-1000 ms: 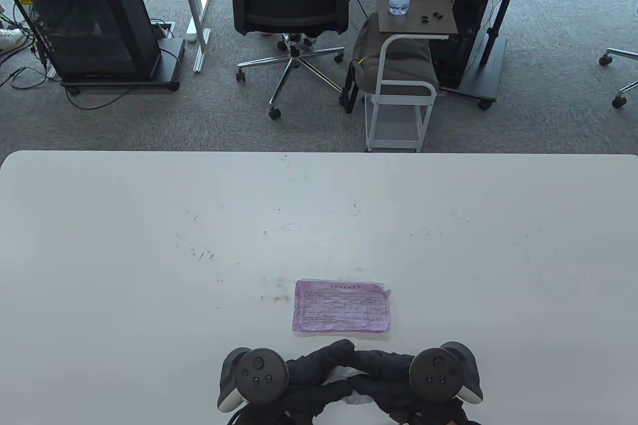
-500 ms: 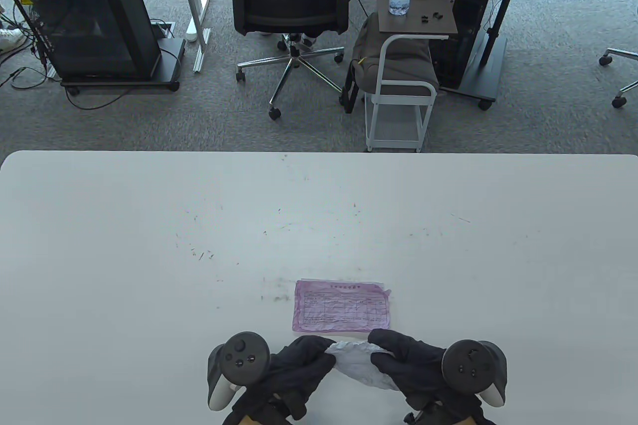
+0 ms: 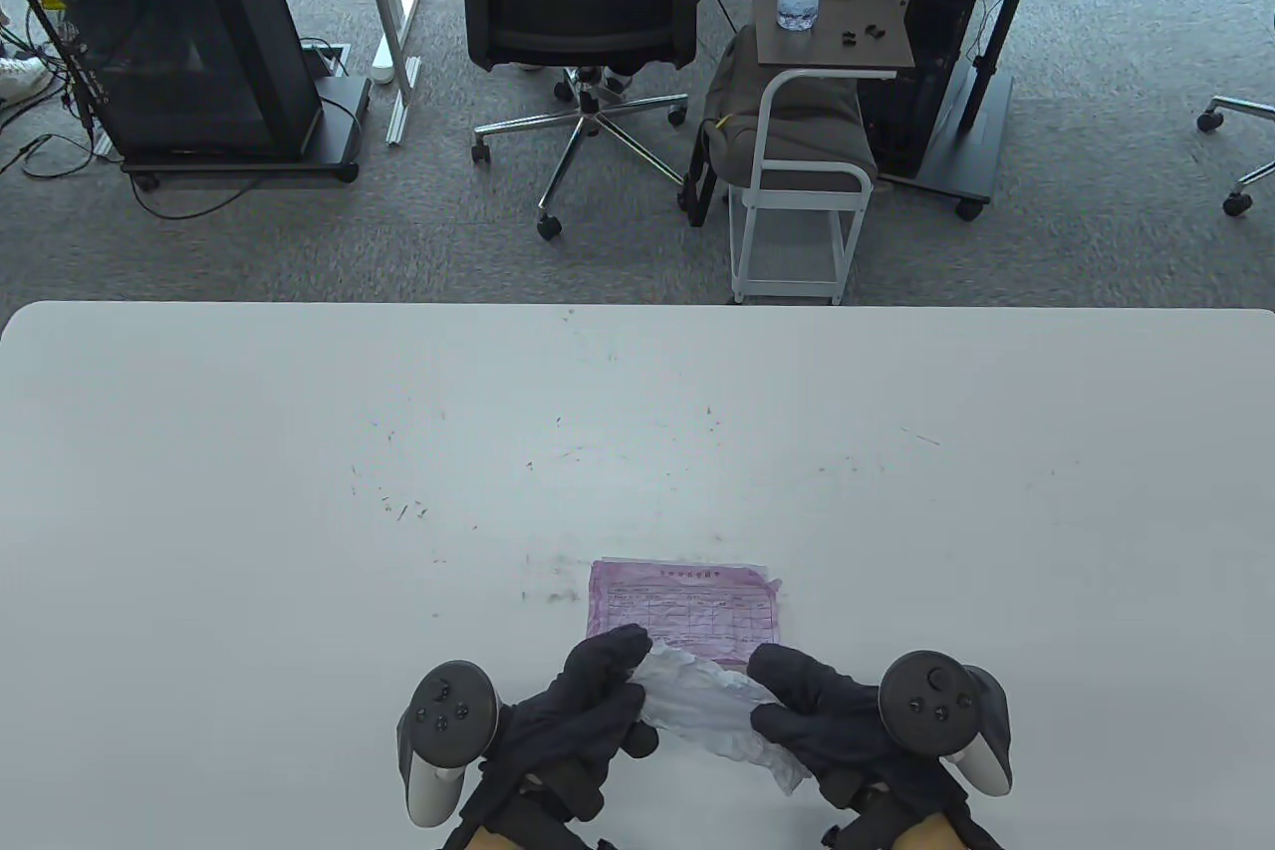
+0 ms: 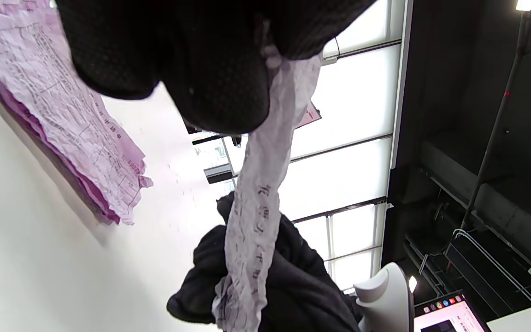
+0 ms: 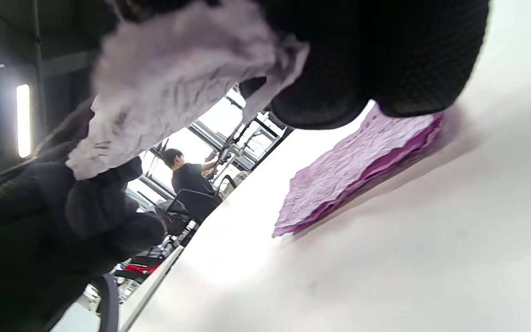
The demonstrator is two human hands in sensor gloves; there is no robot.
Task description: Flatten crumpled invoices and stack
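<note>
Hands at near table [image 3: 299, 491] edge, crumpled invoice [image 3: 712, 706] stretched between them, held above table surface. Left hand [image 3: 573, 725] pinches sheet's left end, fingers clamped on paper; same grip visible in left wrist view, invoice [image 4: 258, 184] hanging as narrow creased strip. Right hand [image 3: 832, 725] pinches right end, fingers closed on paper. Stack of flattened purple invoices [image 3: 682, 606] lies flat just beyond fingertips, held sheet overlapping its near edge from above.
</note>
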